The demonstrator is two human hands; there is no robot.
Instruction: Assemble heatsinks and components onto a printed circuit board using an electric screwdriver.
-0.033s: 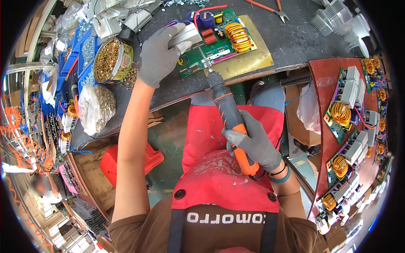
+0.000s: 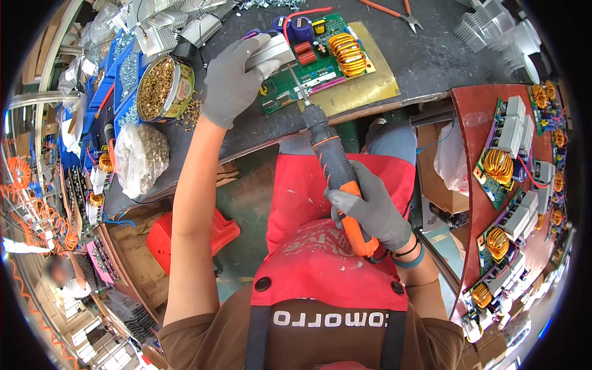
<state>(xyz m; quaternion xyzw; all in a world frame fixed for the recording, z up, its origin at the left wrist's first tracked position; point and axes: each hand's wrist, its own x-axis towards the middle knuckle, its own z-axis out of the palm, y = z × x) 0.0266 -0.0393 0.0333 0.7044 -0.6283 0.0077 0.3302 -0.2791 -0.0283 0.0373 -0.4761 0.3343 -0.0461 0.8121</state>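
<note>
My left hand, in a grey glove, is closed around a silver finned heat sink at the left part of a green circuit board. My gloved right hand grips an orange and black electric screwdriver. Its bit reaches the board's near side, beside the heat sink; the exact contact at the tip is too small to make out. A copper-wound coil, red components and purple-blue capacitors stand on the board. Beneath it lies a yellowish plate.
At the left, a round tub of small brass-coloured screws, blue bins and a plastic bag crowd the bench. Loose heat sinks are piled behind. Pliers lie at the far edge. More assembled boards sit on a red-brown surface at right.
</note>
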